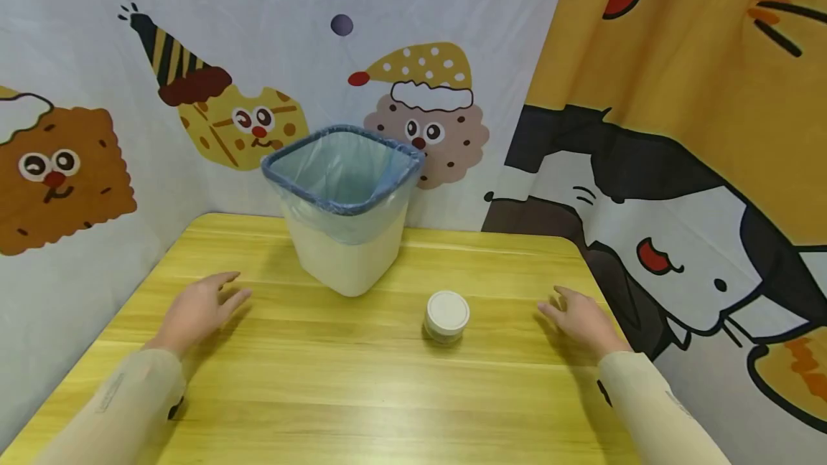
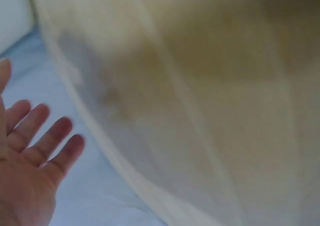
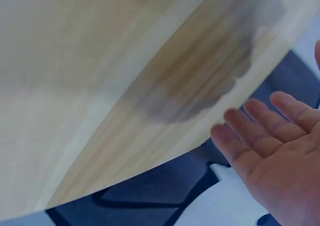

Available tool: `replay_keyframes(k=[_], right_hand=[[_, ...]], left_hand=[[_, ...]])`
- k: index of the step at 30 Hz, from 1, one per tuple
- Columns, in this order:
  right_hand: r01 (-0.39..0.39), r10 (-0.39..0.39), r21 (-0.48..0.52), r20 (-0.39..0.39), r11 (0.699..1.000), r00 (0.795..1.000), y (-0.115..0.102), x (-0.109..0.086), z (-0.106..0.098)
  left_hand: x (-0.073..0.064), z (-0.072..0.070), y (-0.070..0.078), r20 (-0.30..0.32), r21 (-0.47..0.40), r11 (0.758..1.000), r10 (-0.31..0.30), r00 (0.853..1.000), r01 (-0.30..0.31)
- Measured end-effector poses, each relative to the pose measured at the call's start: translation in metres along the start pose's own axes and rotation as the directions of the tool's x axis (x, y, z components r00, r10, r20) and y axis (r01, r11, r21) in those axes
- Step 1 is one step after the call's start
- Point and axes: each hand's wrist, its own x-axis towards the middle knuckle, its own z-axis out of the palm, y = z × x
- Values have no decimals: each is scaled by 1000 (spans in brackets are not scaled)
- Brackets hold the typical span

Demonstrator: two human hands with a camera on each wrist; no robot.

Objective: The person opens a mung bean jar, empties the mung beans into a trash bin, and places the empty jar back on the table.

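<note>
A small round tub with a white lid (image 1: 447,313) stands upright on the wooden table, right of the middle. Behind it and to the left is a cream bin (image 1: 352,257), lined with a translucent blue bag (image 1: 342,163) folded over its rim. My left hand (image 1: 199,311) hovers over the table's left side, fingers relaxed and holding nothing; its spread fingers (image 2: 55,136) show in the left wrist view. Over the right side, my right hand (image 1: 580,320) is also relaxed and bare, nearer the tub than my left; its palm (image 3: 285,166) shows in the right wrist view.
The yellow wood-grain table (image 1: 362,400) has rounded far corners. A white curtain with cartoon biscuits (image 1: 258,41) hangs right behind it, and a cartoon-animal cloth (image 1: 685,214) hangs along the right edge.
</note>
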Motion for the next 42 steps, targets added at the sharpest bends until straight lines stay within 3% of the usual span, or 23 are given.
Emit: replay_keyframes(k=[6, 11, 22, 29, 42], right_hand=[[52, -55, 108, 28, 993, 998, -27, -27, 4], [95, -123, 260, 93, 961, 988, -56, -45, 12], [185, -239, 403, 90, 896, 967, -97, -52, 39], [223, -280, 418, 79, 881, 957, -106, -51, 53], [148, -201, 436, 78, 888, 976, -127, -38, 65]], left_hand=[[-15, 9, 25, 10, -42, 999, 23, 1000, -23], [-27, 18, 50, -12, -101, 993, 62, 998, -62], [-38, 31, 104, -83, -179, 971, 145, 986, -158], [-42, 38, 117, -98, -209, 961, 165, 981, -183], [-44, 48, 136, -75, -250, 950, 175, 982, -189]])
